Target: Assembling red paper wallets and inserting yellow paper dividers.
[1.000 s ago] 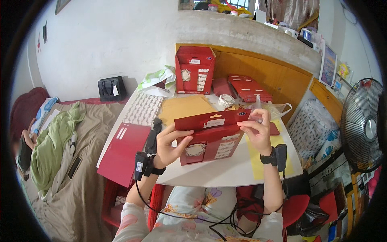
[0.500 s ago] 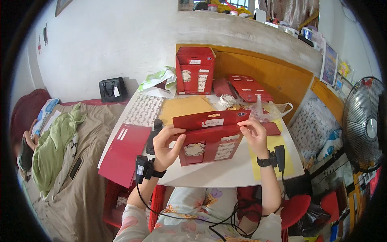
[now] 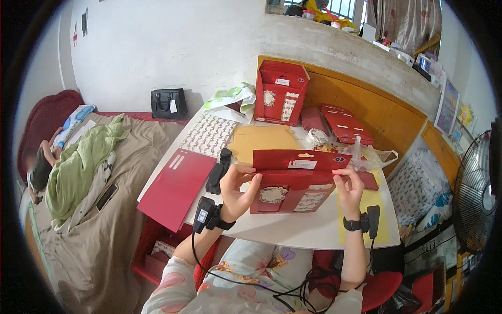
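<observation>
A red cardboard packet (image 3: 280, 180) with a hang-hole flap and white ornate labels stands tilted over the white table. My left hand (image 3: 239, 192) pinches the left side of its flap between thumb and fingers. At the flap's right corner, my right hand (image 3: 349, 189) has its thumb and fingertips closed on the edge. Kraft-brown envelopes (image 3: 264, 140) lie just behind the packet. Flat red card sheets (image 3: 178, 186) are to the left of my left hand, with a sheet of patterned labels (image 3: 208, 135) beyond them.
Filled red packets stand in an upright stack (image 3: 282, 97) at the back, beside a pile of flat ones (image 3: 346, 125). White round labels (image 3: 317, 137) and a clear plastic bag (image 3: 374, 156) are near them. A fan (image 3: 473, 191) stands right; a person lies on the bed (image 3: 120, 209) at left.
The whole view has swung left, so the table and packet appear farther right. Both hands keep their grip on the packet's flap.
</observation>
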`<action>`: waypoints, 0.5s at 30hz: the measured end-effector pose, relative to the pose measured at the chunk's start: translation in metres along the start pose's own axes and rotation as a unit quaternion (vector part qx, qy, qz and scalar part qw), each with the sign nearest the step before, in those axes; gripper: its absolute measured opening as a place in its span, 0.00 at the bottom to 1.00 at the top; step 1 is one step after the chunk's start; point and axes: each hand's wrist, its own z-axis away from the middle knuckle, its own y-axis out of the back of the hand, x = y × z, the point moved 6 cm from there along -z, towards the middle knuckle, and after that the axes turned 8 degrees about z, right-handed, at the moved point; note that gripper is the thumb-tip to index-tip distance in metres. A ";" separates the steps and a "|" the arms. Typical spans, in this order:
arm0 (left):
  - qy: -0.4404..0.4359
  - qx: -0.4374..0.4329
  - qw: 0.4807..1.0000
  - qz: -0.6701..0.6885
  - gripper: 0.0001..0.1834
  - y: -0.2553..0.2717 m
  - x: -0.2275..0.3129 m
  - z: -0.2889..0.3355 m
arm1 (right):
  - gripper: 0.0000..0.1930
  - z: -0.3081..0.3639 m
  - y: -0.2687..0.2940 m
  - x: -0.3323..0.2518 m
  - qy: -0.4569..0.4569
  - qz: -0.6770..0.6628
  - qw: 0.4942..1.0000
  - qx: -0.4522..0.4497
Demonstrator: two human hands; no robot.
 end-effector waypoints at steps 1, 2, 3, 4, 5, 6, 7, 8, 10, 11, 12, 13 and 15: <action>0.000 0.003 1.000 -0.001 0.10 -0.002 -0.001 0.001 | 0.04 0.000 0.000 -0.001 -0.005 -0.002 1.000 0.009; -0.013 0.030 0.998 0.044 0.12 -0.003 -0.003 0.003 | 0.04 0.001 0.001 0.000 -0.009 -0.004 1.000 0.017; -0.027 0.057 0.994 0.088 0.14 -0.001 -0.005 0.005 | 0.04 0.002 0.000 0.000 -0.008 -0.005 1.000 0.015; -0.027 0.059 0.994 0.088 0.14 0.000 -0.009 0.008 | 0.04 0.003 0.000 0.001 -0.007 0.002 1.000 0.024; -0.024 0.047 0.996 0.068 0.16 0.000 -0.015 0.010 | 0.04 0.003 0.001 0.001 -0.005 0.009 0.999 0.033; -0.021 0.034 0.998 0.049 0.18 0.000 -0.018 0.011 | 0.04 0.002 0.000 0.001 -0.004 0.008 0.999 0.032; -0.020 0.036 0.998 0.049 0.18 -0.003 -0.018 0.011 | 0.04 0.002 0.000 0.001 0.011 0.003 0.999 0.034; 0.000 0.045 0.996 0.079 0.18 -0.006 -0.019 0.011 | 0.04 0.002 -0.001 -0.001 0.026 -0.002 0.999 0.036; 0.024 0.056 0.992 0.113 0.17 -0.012 -0.019 0.010 | 0.05 0.005 -0.005 -0.003 0.008 -0.011 0.999 0.036; 0.023 0.057 0.992 0.113 0.17 -0.014 -0.018 0.009 | 0.06 0.006 -0.007 -0.002 -0.010 -0.020 0.999 0.038; 0.041 0.066 0.991 0.106 0.15 -0.014 -0.020 0.008 | 0.06 0.006 -0.009 -0.003 -0.009 -0.020 0.999 0.036; 0.058 0.075 0.991 0.098 0.14 -0.015 -0.021 0.007 | 0.06 0.005 -0.010 -0.003 -0.008 -0.024 0.999 0.038; 0.042 0.075 0.992 0.092 0.13 -0.018 -0.019 0.003 | 0.07 0.005 -0.010 -0.004 -0.008 -0.027 0.999 0.039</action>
